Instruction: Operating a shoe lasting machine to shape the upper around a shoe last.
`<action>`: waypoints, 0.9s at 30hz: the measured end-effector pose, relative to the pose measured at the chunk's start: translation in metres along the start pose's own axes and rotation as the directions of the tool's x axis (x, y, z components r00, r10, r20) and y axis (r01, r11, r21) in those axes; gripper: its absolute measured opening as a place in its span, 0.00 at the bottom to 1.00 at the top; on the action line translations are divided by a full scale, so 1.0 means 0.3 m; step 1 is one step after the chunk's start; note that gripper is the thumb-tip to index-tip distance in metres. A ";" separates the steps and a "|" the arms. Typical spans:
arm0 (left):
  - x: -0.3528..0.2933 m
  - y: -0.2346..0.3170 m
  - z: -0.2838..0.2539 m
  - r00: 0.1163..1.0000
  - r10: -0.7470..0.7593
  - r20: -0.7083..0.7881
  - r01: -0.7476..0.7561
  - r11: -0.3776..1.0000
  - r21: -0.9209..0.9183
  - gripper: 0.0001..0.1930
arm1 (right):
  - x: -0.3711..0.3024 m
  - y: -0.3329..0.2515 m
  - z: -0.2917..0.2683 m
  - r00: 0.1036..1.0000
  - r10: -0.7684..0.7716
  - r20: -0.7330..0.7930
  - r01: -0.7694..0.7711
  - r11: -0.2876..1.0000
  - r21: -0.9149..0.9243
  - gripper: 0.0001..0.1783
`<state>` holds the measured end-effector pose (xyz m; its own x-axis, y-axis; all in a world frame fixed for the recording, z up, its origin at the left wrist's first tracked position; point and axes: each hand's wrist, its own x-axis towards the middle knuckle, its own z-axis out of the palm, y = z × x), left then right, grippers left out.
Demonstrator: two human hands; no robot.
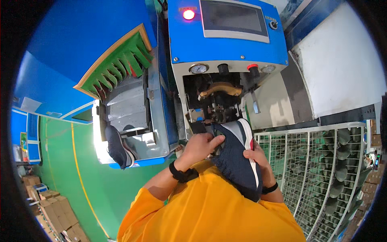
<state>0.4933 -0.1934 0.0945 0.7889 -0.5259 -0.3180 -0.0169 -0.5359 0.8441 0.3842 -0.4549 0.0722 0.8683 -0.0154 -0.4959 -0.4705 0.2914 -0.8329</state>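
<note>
A navy shoe with a white and red edge and a grey panel is held in front of my chest, just below the opening of a blue machine. My left hand grips its left edge, thumb on top. On the opposite side my right hand is closed round the white edge, thumb pressed on it and fingers hidden beneath. Another navy shoe rests on the near end of the conveyor to the left.
The blue machine has a dark screen, gauges, a lit red lamp and a curved brown pad. Green strips hang over the metal conveyor. A white wire rack with many dark shoe-last shapes stands at right; cartons lie at left.
</note>
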 end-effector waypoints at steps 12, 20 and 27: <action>-0.144 -0.130 -0.140 0.917 0.334 0.217 -0.017 0.577 -0.817 0.17 | 0.113 -0.066 -0.047 0.983 -0.164 -0.079 0.135 0.947 -0.292 0.50; -0.136 -0.293 -0.013 0.945 -0.212 0.250 0.327 0.580 -0.746 0.13 | 0.227 -0.313 0.142 0.975 -0.204 -0.093 0.141 0.881 -0.452 0.65; -0.073 -0.379 -0.013 0.964 -0.246 0.100 0.213 0.494 -0.843 0.15 | 0.396 -0.316 0.179 0.970 -0.237 -0.052 0.010 0.252 -0.968 0.70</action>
<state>0.4802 -0.1184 0.0072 0.7033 -0.4412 -0.5575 0.6779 0.1802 0.7127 0.5404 -0.4331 0.1055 0.9458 -0.1337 -0.2959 -0.2621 -0.8523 -0.4527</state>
